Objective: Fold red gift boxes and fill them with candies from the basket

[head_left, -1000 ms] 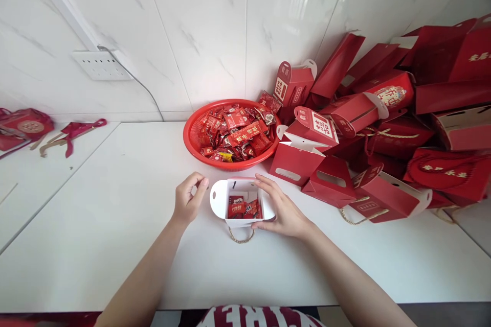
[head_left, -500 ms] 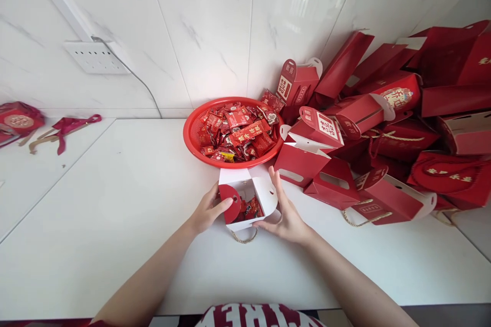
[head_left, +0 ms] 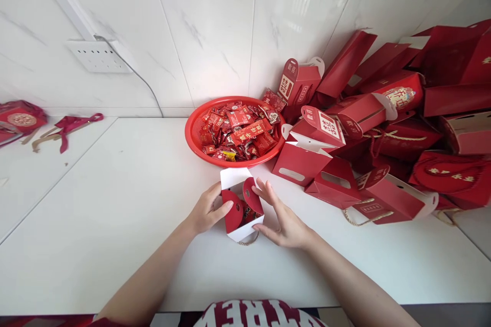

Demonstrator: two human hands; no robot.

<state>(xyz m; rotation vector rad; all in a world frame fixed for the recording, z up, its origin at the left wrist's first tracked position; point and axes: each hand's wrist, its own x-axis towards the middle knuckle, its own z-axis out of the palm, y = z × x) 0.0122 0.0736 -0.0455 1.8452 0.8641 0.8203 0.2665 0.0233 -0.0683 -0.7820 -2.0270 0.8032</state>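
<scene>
A small red and white gift box [head_left: 241, 232] stands upright on the table with its top partly open. Wrapped candies [head_left: 250, 213] show inside, between two rounded red flaps folded inward. My left hand [head_left: 207, 210] grips the box's left side, its thumb pressing on the left flap. From the right, my right hand [head_left: 286, 222] holds the box, fingertips on the right flap and thumb at the near corner. The white back flap [head_left: 233, 178] still stands up. A twisted rope handle [head_left: 251, 240] hangs out at the near side.
Just behind the box sits a red plastic basket [head_left: 190, 138] heaped with wrapped candies [head_left: 245, 133]. Several red gift boxes [head_left: 307, 161] are piled along the right up to the wall. A ribbon [head_left: 65, 133] and another red box [head_left: 21, 120] lie far left, below a wall socket [head_left: 97, 56].
The right flap, which stood outward showing white, is now folded in over the candies. My right hand's fingers have moved left with it. My left hand stays on the box.
</scene>
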